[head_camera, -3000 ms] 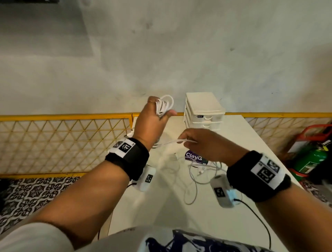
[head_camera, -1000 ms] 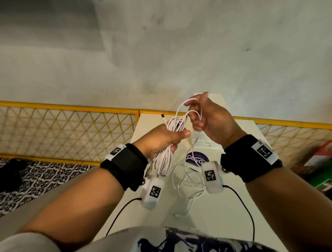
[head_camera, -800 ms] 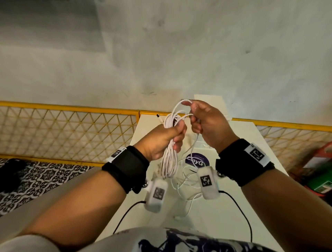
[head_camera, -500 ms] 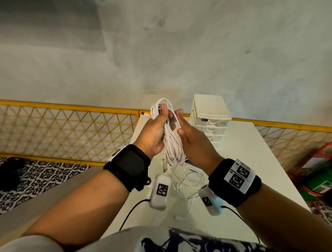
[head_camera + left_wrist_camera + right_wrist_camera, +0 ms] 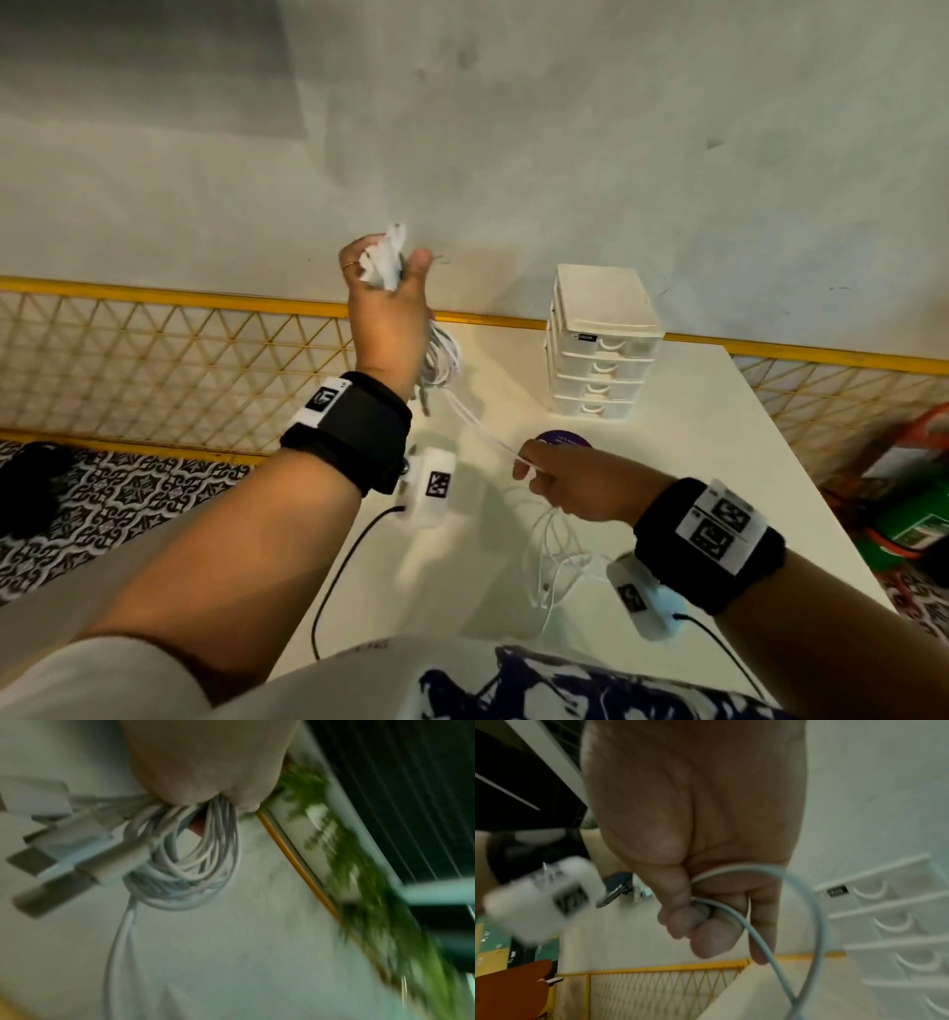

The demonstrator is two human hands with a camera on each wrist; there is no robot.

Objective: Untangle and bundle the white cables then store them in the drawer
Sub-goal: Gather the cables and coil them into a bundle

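Head view: left hand raised above white table, fist closed round coiled white cable bundle; right hand lower, pinching loose strand, near shut four-drawer organizer. Left wrist: coils and USB plugs hanging under closed fingers. Right wrist: strand looped, pinched between thumb and curled fingers.

Loose cables before drawer unit

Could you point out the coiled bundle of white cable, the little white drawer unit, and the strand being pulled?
cable bundle (image 5: 185, 862): left wrist view, middle of the hanging loops.
drawer unit (image 5: 603, 303): head view, its flat top.
loose strand (image 5: 752, 925): right wrist view, just below the pinching fingers.
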